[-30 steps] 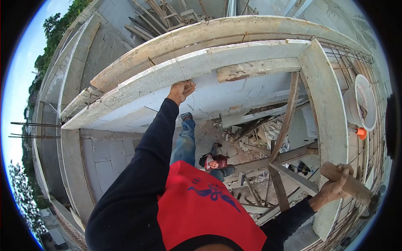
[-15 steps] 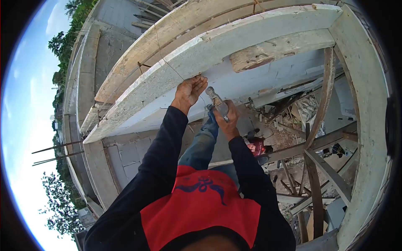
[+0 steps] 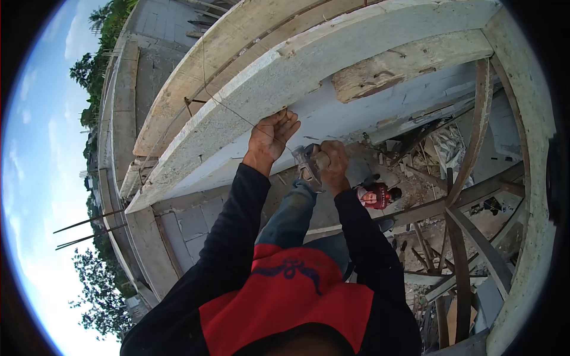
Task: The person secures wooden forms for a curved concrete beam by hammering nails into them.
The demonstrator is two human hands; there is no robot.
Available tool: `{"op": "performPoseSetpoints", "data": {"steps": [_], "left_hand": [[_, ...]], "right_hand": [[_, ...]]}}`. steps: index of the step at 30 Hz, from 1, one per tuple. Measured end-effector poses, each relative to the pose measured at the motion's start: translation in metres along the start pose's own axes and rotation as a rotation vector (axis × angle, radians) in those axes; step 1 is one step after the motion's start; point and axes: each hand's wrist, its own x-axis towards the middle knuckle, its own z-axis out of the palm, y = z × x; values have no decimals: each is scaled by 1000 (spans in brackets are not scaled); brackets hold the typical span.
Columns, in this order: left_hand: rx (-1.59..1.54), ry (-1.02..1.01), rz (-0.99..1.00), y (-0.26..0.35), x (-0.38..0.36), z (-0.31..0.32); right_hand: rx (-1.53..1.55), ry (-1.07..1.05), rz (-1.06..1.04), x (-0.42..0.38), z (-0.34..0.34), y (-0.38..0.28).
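My right hand (image 3: 333,163) is closed around the handle of a hammer, its metal head (image 3: 306,168) just below my left hand. My left hand (image 3: 271,137) is raised to the lower edge of a long pale wooden board (image 3: 237,98), thumb and fingers pinched together against it. Whatever is between those fingertips is too small to make out. A thin wire (image 3: 228,108) runs down across the board's face to my left hand. A gap separates the hammer head from my left fingers.
A rough wood block (image 3: 409,66) is fixed along the board. Timber braces (image 3: 460,261) cross at the right. Far below, a person in a red shirt (image 3: 374,196) is near scattered debris. Rebar rods (image 3: 89,219) stick out at the left.
The hammer has turned in my right hand, its head moving lower and the right hand shifting slightly right. My left hand stays at the board's edge while the whole view shifts a little.
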Motion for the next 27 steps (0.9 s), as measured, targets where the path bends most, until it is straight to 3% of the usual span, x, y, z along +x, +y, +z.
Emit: {"op": "performPoseSetpoints", "data": {"steps": [1,3,5,7,9,11,13,15,17,19,21,24,26,27], "left_hand": [[6,7,-10,0,3,-2],[6,-78,13,-4,9,-10],[37,-163,-13,3,13,-5],[94,82,-74,6,-8,11],[70,49,-59,3,-4,5],[71,9,-82,5,-1,0],[54,2,-30,5,7,10],[25,127,-52,4,-12,16],[51,145,-49,2,-5,11],[45,-48,-30,-3,12,-13],[74,162,-46,2,-5,15],[57,121,-42,0,0,3],[86,-104,-6,-7,20,-22],[87,-122,7,-3,12,-5]], "right_hand": [[-1,-1,14,1,4,5],[-242,-299,135,2,3,10],[-185,-221,106,4,3,14],[53,-19,-43,-1,7,4],[59,-33,-31,2,6,9],[-138,-241,186,2,3,15],[-119,-188,133,4,9,29],[-83,-47,-96,-10,9,21],[-80,-57,-90,-4,10,23],[-189,-248,185,1,7,18],[-60,-120,125,-3,11,16],[-29,1,-33,3,13,24],[-160,-279,147,4,7,24],[-165,-265,131,8,7,25]]}}
